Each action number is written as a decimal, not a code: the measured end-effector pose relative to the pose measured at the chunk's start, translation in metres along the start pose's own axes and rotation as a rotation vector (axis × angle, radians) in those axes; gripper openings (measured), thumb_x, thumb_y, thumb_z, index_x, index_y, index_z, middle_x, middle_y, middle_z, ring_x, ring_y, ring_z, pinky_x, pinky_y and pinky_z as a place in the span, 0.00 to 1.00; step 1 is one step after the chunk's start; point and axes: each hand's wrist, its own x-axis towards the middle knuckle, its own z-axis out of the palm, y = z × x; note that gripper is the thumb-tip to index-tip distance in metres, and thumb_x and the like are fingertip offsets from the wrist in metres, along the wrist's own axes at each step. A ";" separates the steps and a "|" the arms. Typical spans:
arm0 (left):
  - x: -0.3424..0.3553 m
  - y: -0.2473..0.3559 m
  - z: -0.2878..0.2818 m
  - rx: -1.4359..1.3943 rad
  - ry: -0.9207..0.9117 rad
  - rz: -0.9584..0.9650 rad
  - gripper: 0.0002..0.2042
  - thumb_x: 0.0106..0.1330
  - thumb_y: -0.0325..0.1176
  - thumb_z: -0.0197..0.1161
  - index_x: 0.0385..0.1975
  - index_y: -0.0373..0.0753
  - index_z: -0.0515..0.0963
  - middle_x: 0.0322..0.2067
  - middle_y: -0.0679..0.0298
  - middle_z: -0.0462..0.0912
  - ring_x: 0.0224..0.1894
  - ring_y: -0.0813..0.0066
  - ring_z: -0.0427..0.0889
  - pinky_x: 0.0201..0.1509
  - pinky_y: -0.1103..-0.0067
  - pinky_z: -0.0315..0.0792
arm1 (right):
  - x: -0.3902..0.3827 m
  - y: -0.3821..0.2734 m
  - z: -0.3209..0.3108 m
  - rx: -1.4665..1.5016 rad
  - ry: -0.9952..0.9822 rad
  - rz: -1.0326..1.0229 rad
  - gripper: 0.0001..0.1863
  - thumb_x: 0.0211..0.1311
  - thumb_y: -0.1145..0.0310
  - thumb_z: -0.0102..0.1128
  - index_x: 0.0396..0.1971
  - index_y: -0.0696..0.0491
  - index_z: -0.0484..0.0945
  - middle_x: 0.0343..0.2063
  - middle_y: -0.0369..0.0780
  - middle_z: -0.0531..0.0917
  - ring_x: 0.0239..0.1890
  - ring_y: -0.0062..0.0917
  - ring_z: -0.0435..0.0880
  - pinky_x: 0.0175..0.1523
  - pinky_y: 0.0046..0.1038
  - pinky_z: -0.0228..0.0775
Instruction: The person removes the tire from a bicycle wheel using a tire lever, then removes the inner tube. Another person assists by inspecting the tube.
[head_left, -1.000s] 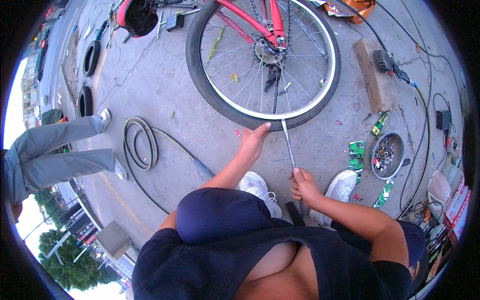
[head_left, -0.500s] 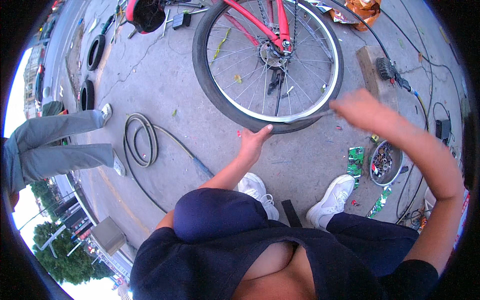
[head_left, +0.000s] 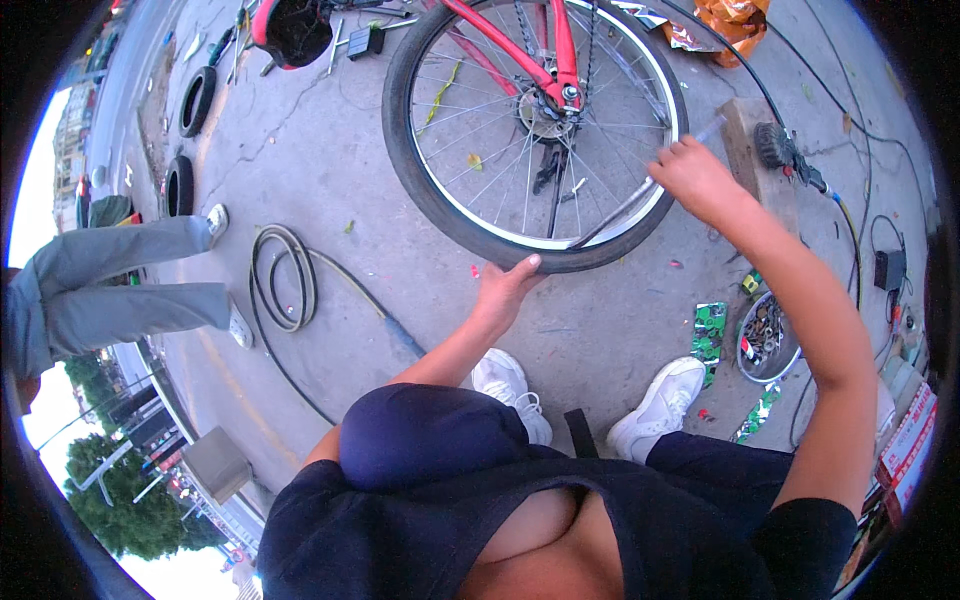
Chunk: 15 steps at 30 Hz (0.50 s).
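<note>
The bicycle wheel (head_left: 535, 240) hangs in front of me in a red frame (head_left: 565, 60), with a black tyre (head_left: 410, 180) around its silver rim. My left hand (head_left: 500, 297) grips the tyre's near edge, thumb on top and fingers partly hidden below. My right hand (head_left: 695, 180) is closed around a long, thin tyre lever (head_left: 610, 220). The lever's dark tip lies against the rim close to my left thumb, and its pale, blurred other end sticks out beyond my fist.
On the right are a metal bowl (head_left: 770, 340) of small parts, a wooden block (head_left: 745, 150), a wire brush (head_left: 773, 145) and cables. A coiled hose (head_left: 283, 280) lies left. Beyond it stands a person in grey trousers (head_left: 130, 300), near two loose tyres (head_left: 197, 102).
My right hand has moved up and slightly left, swinging the lever steeper across the rim. My left hand has shifted slightly left along the tyre.
</note>
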 end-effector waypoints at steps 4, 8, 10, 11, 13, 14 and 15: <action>0.001 0.002 -0.007 -0.048 -0.257 -0.016 0.29 0.55 0.24 0.63 0.56 0.36 0.57 0.54 0.55 0.67 0.55 0.61 0.71 0.60 0.61 0.65 | -0.054 -0.018 0.003 0.211 -0.077 0.171 0.06 0.49 0.73 0.52 0.28 0.54 0.75 0.23 0.41 0.78 0.30 0.35 0.79 0.36 0.35 0.68; 0.013 0.015 -0.021 -0.029 -0.411 -0.079 0.43 0.51 0.25 0.66 0.64 0.41 0.44 0.62 0.56 0.55 0.62 0.58 0.60 0.63 0.58 0.58 | -0.090 -0.040 0.021 0.602 -0.304 0.217 0.07 0.52 0.73 0.51 0.31 0.56 0.75 0.26 0.46 0.79 0.32 0.41 0.79 0.38 0.39 0.70; 0.017 0.021 -0.025 -0.010 -0.450 -0.094 0.47 0.49 0.26 0.68 0.65 0.41 0.41 0.63 0.56 0.51 0.63 0.57 0.57 0.63 0.57 0.58 | -0.101 -0.070 0.027 0.877 -0.604 0.172 0.08 0.56 0.70 0.51 0.34 0.56 0.75 0.29 0.48 0.80 0.35 0.43 0.79 0.40 0.40 0.70; 0.019 0.024 -0.025 -0.010 -0.455 -0.095 0.46 0.48 0.27 0.68 0.65 0.40 0.42 0.64 0.56 0.51 0.63 0.57 0.58 0.63 0.57 0.59 | -0.105 -0.087 0.031 0.909 -0.667 0.052 0.09 0.56 0.69 0.51 0.35 0.56 0.75 0.30 0.48 0.80 0.36 0.43 0.79 0.40 0.40 0.70; 0.024 0.024 -0.036 0.043 -0.482 -0.093 0.43 0.47 0.29 0.70 0.63 0.38 0.51 0.62 0.56 0.56 0.62 0.57 0.61 0.62 0.57 0.59 | -0.105 -0.124 0.038 0.936 -0.758 -0.109 0.10 0.56 0.68 0.52 0.36 0.56 0.75 0.30 0.48 0.80 0.37 0.43 0.79 0.41 0.41 0.70; 0.031 0.024 -0.048 0.099 -0.502 -0.089 0.39 0.46 0.30 0.71 0.61 0.38 0.57 0.61 0.57 0.61 0.61 0.57 0.64 0.63 0.58 0.59 | -0.102 -0.140 0.045 0.935 -0.785 -0.150 0.10 0.56 0.68 0.52 0.35 0.56 0.75 0.30 0.48 0.80 0.37 0.44 0.79 0.41 0.41 0.70; 0.031 0.030 -0.046 0.176 -0.499 -0.078 0.39 0.45 0.33 0.72 0.59 0.36 0.59 0.60 0.57 0.63 0.60 0.57 0.64 0.63 0.59 0.59 | -0.104 -0.157 0.065 0.941 -0.742 -0.102 0.10 0.56 0.68 0.51 0.34 0.56 0.75 0.31 0.49 0.80 0.38 0.44 0.79 0.42 0.41 0.70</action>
